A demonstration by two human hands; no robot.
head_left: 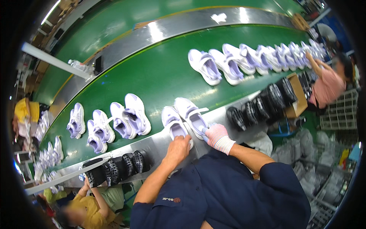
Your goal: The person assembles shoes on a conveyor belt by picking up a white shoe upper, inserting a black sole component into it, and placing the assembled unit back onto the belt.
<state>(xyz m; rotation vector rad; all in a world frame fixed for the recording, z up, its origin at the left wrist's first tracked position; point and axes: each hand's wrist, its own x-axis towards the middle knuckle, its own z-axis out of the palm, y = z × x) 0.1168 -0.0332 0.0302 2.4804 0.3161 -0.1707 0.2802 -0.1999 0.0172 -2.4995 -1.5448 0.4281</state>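
Observation:
Two white sneakers with lavender lining lie side by side in front of me, toes pointing away, across the conveyor's edge and the metal ledge. My bare left hand is closed on the heel of the left sneaker. My right hand, in a pink-and-white striped knit glove, grips the heel of the right sneaker. The right sneaker's strap sticks out to the side, unfastened. My fingertips inside the heels are partly hidden.
The green conveyor carries more sneakers at left and a long row at right. Black shoe lasts stand on the ledge at left; more black lasts and a cardboard box are at right. Co-workers sit on both sides.

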